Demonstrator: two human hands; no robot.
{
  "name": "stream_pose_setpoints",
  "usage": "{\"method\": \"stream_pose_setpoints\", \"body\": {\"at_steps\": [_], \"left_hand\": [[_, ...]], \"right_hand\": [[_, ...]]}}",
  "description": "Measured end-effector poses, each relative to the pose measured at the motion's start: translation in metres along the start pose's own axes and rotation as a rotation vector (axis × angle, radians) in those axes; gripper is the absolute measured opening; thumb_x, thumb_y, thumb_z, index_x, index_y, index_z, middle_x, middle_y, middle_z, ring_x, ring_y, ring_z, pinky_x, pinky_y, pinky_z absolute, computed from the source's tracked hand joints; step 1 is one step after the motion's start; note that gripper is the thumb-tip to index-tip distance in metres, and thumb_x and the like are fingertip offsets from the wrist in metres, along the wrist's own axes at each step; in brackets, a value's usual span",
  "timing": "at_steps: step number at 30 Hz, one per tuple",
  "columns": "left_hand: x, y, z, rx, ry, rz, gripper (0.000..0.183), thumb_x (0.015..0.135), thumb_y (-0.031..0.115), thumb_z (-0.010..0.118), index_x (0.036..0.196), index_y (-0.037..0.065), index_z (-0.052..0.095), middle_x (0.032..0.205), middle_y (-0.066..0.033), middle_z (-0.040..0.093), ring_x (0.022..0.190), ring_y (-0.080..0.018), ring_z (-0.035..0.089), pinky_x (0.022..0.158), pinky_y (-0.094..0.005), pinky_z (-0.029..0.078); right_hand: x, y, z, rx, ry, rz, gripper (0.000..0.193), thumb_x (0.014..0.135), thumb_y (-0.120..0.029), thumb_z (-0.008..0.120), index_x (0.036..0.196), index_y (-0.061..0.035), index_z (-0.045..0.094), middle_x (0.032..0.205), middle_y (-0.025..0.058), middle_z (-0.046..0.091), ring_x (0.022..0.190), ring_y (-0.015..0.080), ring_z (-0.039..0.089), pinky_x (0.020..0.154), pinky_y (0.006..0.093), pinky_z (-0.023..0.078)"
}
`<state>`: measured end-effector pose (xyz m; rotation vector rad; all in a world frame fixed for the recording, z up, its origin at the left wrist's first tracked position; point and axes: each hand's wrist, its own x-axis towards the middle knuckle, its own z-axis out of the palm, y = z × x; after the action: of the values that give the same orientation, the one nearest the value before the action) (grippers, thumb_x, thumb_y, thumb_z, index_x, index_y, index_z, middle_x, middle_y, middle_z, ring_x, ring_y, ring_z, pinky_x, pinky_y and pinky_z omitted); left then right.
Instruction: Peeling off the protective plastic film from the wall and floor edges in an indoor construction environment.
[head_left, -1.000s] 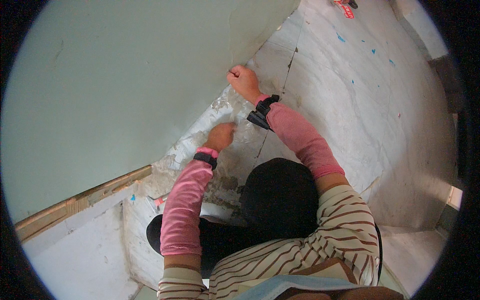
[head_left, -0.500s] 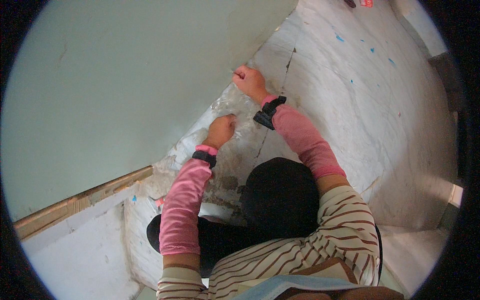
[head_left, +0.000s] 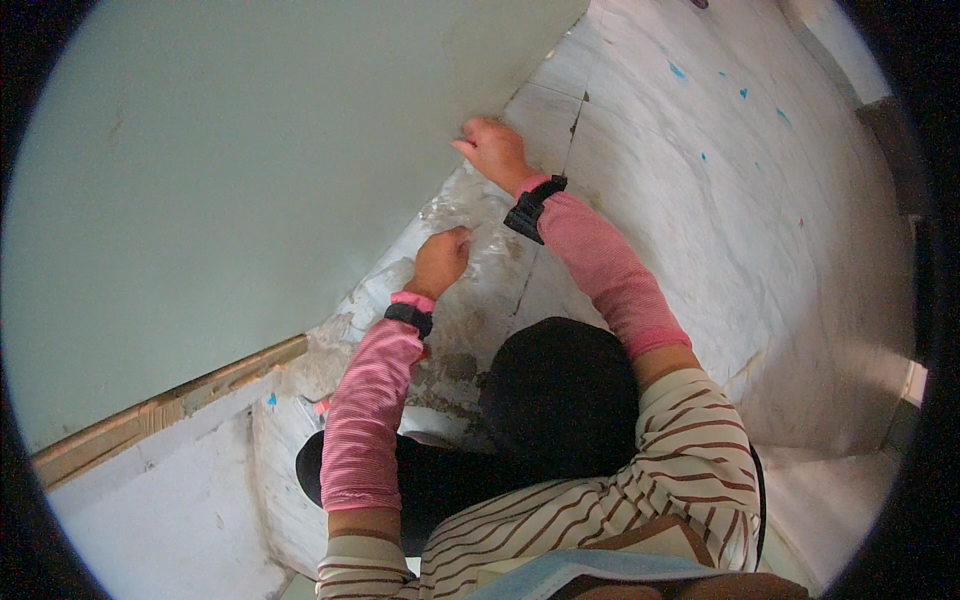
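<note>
My left hand [head_left: 441, 262] is closed over the floor close to the wall's foot, its fingers at the edge of a crinkled, shiny clear plastic film [head_left: 487, 243]. The film is thin and see-through, so its outline is hard to make out. Farther off, my right hand [head_left: 492, 150] is curled against the lower edge of the pale green wall [head_left: 250, 160]. Its thumb points toward the wall and the fingers are slightly blurred; whatever they hold, if anything, is hidden.
Grey-white marbled floor [head_left: 680, 220] spreads to the right, with small blue scraps [head_left: 677, 71] and a dark joint line. A wooden strip [head_left: 170, 408] runs under the wall at left. My dark-clad knee [head_left: 560, 395] is below my hands.
My right hand has shifted slightly up and left along the wall's edge, and its thumb now stands out more. My left hand has hardly moved.
</note>
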<state>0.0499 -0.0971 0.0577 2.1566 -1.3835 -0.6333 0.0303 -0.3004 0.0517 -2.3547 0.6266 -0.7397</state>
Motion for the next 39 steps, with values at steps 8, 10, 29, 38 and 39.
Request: {"method": "stream_pose_setpoints", "body": {"at_steps": [8, 10, 29, 38, 39], "left_hand": [[0.001, -0.002, 0.005, 0.004, 0.028, 0.036, 0.020, 0.074, 0.008, 0.049, 0.090, 0.005, 0.060, 0.081, -0.0200, 0.060, 0.075, -0.0386, 0.057, 0.066, -0.0441, 0.046], [0.004, -0.001, 0.000, 0.027, -0.032, 0.003, 0.015, 0.077, 0.012, 0.051, 0.087, 0.002, 0.057, 0.080, -0.0231, 0.057, 0.078, -0.0416, 0.054, 0.067, -0.0440, 0.044], [0.009, -0.010, 0.001, -0.085, 0.041, -0.116, 0.018, 0.075, 0.014, 0.055, 0.089, 0.003, 0.059, 0.074, -0.0215, 0.058, 0.073, -0.0389, 0.056, 0.064, -0.0443, 0.044], [0.007, -0.010, 0.004, -0.150, 0.048, -0.109, 0.013, 0.076, 0.011, 0.053, 0.085, 0.003, 0.058, 0.072, -0.0217, 0.057, 0.070, -0.0385, 0.056, 0.061, -0.0423, 0.044], [0.010, -0.010, 0.004, -0.127, 0.042, -0.077, 0.014, 0.076, 0.011, 0.053, 0.085, 0.003, 0.058, 0.072, -0.0214, 0.057, 0.069, -0.0381, 0.056, 0.061, -0.0417, 0.044]], "right_hand": [[0.002, -0.004, 0.005, 0.071, 0.047, -0.012, 0.012, 0.068, -0.019, 0.060, 0.071, -0.0074, 0.058, 0.066, 0.0122, 0.060, 0.063, 0.0324, 0.058, 0.056, 0.0435, 0.045], [0.000, 0.000, 0.001, 0.054, 0.001, 0.047, 0.013, 0.068, -0.020, 0.059, 0.072, -0.0078, 0.058, 0.067, 0.0123, 0.060, 0.064, 0.0325, 0.058, 0.056, 0.0429, 0.045], [0.020, 0.007, -0.021, -0.227, -0.150, -0.093, 0.032, 0.070, -0.038, 0.063, 0.074, -0.0068, 0.059, 0.073, 0.0134, 0.059, 0.070, 0.0328, 0.058, 0.059, 0.0448, 0.044], [0.028, 0.012, -0.016, -0.063, -0.036, -0.281, 0.009, 0.066, -0.014, 0.054, 0.062, -0.0067, 0.051, 0.059, 0.0111, 0.054, 0.054, 0.0314, 0.054, 0.048, 0.0425, 0.040], [0.027, 0.015, -0.018, -0.066, -0.038, -0.281, 0.009, 0.066, -0.014, 0.054, 0.062, -0.0067, 0.051, 0.059, 0.0111, 0.054, 0.054, 0.0314, 0.054, 0.048, 0.0425, 0.040]]}}
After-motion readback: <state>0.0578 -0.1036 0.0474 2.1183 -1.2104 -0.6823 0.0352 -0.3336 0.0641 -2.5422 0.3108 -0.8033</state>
